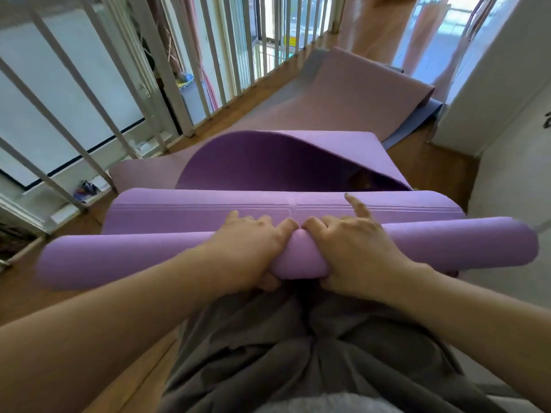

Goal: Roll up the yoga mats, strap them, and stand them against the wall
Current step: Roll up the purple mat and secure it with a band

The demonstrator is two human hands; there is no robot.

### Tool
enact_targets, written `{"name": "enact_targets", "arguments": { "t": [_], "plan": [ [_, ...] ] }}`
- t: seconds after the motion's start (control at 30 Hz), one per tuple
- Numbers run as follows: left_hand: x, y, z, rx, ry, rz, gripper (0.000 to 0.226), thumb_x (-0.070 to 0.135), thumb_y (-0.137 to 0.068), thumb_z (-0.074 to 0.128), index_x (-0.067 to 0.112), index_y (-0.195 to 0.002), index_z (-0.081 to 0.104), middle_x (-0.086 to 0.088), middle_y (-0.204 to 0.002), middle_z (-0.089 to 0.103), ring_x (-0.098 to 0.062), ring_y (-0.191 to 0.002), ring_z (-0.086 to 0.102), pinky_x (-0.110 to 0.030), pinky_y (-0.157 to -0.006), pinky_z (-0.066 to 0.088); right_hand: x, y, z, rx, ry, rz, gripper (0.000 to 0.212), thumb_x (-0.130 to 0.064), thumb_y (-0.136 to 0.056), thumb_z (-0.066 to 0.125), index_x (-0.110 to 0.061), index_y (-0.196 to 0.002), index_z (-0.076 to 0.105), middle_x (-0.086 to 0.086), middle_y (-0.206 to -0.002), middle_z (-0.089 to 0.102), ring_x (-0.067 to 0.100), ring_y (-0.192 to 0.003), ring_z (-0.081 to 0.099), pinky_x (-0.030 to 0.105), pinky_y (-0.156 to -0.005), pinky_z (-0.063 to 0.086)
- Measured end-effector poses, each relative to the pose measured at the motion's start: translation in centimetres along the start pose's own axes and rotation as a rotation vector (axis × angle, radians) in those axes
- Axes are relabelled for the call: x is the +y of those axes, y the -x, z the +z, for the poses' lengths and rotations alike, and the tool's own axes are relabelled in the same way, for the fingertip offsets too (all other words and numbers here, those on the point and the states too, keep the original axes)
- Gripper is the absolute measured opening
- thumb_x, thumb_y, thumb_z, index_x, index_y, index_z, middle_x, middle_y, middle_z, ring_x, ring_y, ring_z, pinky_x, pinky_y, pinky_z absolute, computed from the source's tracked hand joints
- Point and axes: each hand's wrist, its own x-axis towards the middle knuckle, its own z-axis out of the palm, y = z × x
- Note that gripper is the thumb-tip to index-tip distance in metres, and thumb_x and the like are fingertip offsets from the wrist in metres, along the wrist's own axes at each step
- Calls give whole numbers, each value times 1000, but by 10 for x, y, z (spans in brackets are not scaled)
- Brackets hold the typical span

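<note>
A purple yoga mat [149, 257] lies across my lap, its near end wound into a thick roll. My left hand [247, 248] and my right hand [354, 251] grip that roll side by side at its middle, thumbs underneath; the right index finger points up. Beyond the roll the same mat runs flat, then arches up in a loose hump [268, 162]. Farther off, a pink mat [343, 93] lies spread on the wooden floor, with a grey-blue mat [417, 120] peeking out beneath its right edge.
A white railing [167, 70] of vertical bars runs along the left and back. A white wall [501, 93] stands at the right, with a bright doorway [429, 31] at the far end. My grey trousers [313, 353] fill the foreground.
</note>
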Motion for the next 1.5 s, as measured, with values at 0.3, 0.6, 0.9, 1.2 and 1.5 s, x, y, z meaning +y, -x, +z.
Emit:
{"name": "enact_targets", "arguments": {
  "t": [0.3,0.6,0.9,1.2,1.5],
  "plan": [
    [7,-4,6,149,-201,-92,85,51,-90,52,23,-150,-1,-10,-144,31,-31,-129,39,-58,-114,10,32,-50,-20,-351,-402,-35,75,-48,-59,83,-26,-122,49,-8,-111,59,14,-96,53,34,-91,44],
    [-29,-36,-8,47,130,80,89,56,-68,74,29,-141,31,0,-127,53,-23,-114,52,-41,-98,41,5,-25,16,228,-61,100,65,-40,-56,76,-16,-114,57,5,-102,63,29,-91,61,41,-80,47],
    [-12,-31,1,209,-88,-118,88,52,-79,64,29,-147,14,-2,-133,46,-26,-122,48,-56,-115,13,36,-59,-19,-192,-327,41,61,-52,-58,78,-26,-106,50,-8,-91,60,16,-83,58,36,-77,50],
    [-40,-55,-26,16,173,-28,76,55,-70,72,34,-134,37,6,-120,57,-21,-113,54,-52,-103,38,25,-54,12,251,-86,88,58,-44,-66,72,-21,-117,54,0,-101,66,23,-90,64,38,-96,39],
    [-19,-45,-22,296,-63,-110,75,40,-79,68,25,-141,29,-2,-124,54,-25,-114,54,-52,-111,23,38,-59,-23,78,-159,40,57,-53,-69,68,-22,-114,52,-5,-101,65,18,-90,60,36,-97,39]
  ]
}}
